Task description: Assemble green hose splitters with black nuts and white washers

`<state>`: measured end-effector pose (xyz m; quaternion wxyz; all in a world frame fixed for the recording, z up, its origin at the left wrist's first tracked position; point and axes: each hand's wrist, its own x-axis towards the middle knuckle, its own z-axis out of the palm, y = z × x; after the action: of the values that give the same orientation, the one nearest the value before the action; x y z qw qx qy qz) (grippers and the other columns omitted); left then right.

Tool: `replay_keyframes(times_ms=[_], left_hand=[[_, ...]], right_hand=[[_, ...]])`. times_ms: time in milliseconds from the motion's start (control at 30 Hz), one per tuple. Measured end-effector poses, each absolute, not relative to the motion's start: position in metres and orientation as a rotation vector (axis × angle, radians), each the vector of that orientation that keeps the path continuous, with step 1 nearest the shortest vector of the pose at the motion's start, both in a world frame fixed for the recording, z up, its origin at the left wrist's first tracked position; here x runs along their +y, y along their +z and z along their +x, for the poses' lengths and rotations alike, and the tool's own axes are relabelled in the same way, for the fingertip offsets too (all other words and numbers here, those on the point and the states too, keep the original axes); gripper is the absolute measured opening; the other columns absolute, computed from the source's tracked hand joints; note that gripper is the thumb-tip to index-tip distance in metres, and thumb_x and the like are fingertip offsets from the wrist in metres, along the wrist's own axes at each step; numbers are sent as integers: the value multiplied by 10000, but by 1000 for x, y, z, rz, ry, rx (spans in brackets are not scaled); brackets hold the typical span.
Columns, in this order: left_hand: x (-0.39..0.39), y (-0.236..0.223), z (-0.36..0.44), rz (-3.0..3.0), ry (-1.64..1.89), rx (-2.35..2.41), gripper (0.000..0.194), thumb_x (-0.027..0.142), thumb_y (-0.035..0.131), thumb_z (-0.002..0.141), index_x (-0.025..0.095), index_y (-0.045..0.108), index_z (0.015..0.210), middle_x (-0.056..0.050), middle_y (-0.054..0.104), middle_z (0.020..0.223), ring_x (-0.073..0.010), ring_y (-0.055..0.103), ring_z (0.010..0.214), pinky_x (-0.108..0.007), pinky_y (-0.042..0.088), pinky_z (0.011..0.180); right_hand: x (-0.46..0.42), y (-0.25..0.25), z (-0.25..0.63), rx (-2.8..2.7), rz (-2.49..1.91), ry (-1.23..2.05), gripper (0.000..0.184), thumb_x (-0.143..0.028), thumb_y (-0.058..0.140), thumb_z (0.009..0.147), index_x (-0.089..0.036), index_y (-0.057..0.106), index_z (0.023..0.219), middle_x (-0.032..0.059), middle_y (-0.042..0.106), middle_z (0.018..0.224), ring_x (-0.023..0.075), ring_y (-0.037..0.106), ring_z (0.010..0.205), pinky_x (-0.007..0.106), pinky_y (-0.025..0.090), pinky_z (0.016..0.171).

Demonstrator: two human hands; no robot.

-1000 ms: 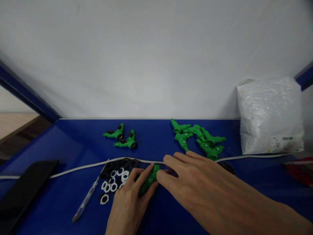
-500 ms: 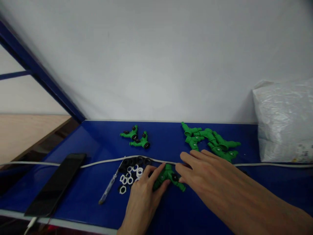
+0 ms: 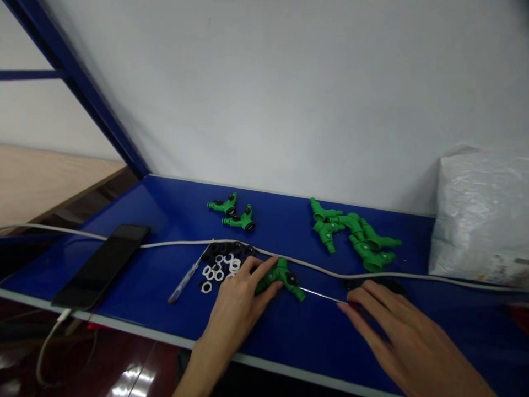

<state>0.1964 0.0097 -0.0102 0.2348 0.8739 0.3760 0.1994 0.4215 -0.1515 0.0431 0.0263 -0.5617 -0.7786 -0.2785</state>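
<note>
- Green Y-shaped fitting (image 3: 281, 271): located at the near middle of the tabletop (image 3: 273, 220), one black knob visible on its right branch; its left part is covered by fingers.
- Left hand (image 3: 237, 298): closed around the fitting's left side, thumb on the near side and forefinger along the far side.
- Right hand (image 3: 399, 328): thumb and fingers pinched together on the right end of a thin metal shaft (image 3: 322, 295); the grasped end is hidden.
- Metal shaft: runs left from the right hand to the fitting's right branch; contact with the fitting cannot be confirmed.
- White rings (image 3: 219, 274) and black rings (image 3: 223, 248): grouped just left of the fitting, black mostly on the far side.
- Clear-handled screwdriver (image 3: 182, 285): lying left of the rings, handle toward the near edge.
- White cable (image 3: 177, 243): crosses the tabletop left to right, beyond the fitting.
- Two green fittings with black knobs (image 3: 239, 221): far left, side by side.
- Pile of green fittings (image 3: 372, 258): far right, several touching.
- Black phone (image 3: 101, 270): near left, white plug at its near end.
- White wrapped package (image 3: 481, 215): far right, against the wall (image 3: 281, 99).
</note>
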Motion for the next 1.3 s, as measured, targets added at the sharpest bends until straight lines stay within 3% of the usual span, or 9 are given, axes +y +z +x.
replay_keyframes(times_ms=[100, 200, 300, 467, 833, 1000, 1300], left_hand=[[11, -13, 197, 2419, 535, 1021, 442, 379, 639, 976, 356, 600, 1416, -18, 673, 1162, -172, 742, 854, -311, 617, 811], [12, -15, 197, 2460, 540, 1019, 456, 372, 648, 970, 354, 593, 1423, -17, 675, 1162, -171, 741, 816, -305, 619, 763], [14, -17, 197, 2500, 556, 1022, 452, 370, 654, 965, 340, 604, 1413, -17, 681, 1146, -173, 743, 782, -296, 617, 705], [16, -20, 197, 2543, 582, 1031, 440, 379, 651, 967, 345, 610, 1403, -11, 691, 1133, -168, 745, 759, -273, 601, 657], [16, -22, 196, 2567, 625, 1009, 442, 394, 639, 976, 329, 589, 1411, -15, 683, 1134, -176, 744, 777, -265, 580, 644], [15, -20, 195, 2549, 609, 1011, 445, 398, 633, 979, 334, 583, 1417, -13, 675, 1141, -176, 743, 789, -275, 586, 674], [15, -21, 196, 2529, 604, 1006, 440, 406, 623, 982, 337, 585, 1415, -14, 680, 1142, -176, 742, 792, -276, 592, 695]], right_hand=[[-173, 7, 422, -2286, -1748, -827, 507, 3, 264, 982, -197, 714, 1100, 116, 749, 1037, 273, 705, 958, 395, 540, 812], [-182, -19, 414, -1987, -2005, -614, 376, -238, 331, 1087, -187, 703, 1114, 132, 705, 1060, 264, 671, 946, 387, 539, 797], [-185, -29, 407, -1702, -2164, -495, 391, -414, 382, 1086, -177, 692, 1107, 134, 663, 1051, 260, 645, 917, 396, 531, 764], [-195, -34, 410, -1658, -2199, -450, 410, -366, 306, 1107, -220, 685, 1167, 116, 658, 1125, 254, 624, 990, 397, 516, 805], [-207, -31, 411, -1468, -2185, -514, 350, -385, 377, 1093, -238, 681, 1185, 109, 673, 1145, 263, 639, 1048, 425, 527, 925], [-218, -17, 441, -1390, -2237, -687, 380, -479, 417, 1071, -205, 680, 1085, 94, 696, 1001, 248, 684, 894, 406, 552, 848], [-212, -21, 466, -1481, -2266, -735, 481, -506, 381, 1070, -162, 716, 1096, 132, 701, 1023, 270, 678, 876, 425, 552, 810]])
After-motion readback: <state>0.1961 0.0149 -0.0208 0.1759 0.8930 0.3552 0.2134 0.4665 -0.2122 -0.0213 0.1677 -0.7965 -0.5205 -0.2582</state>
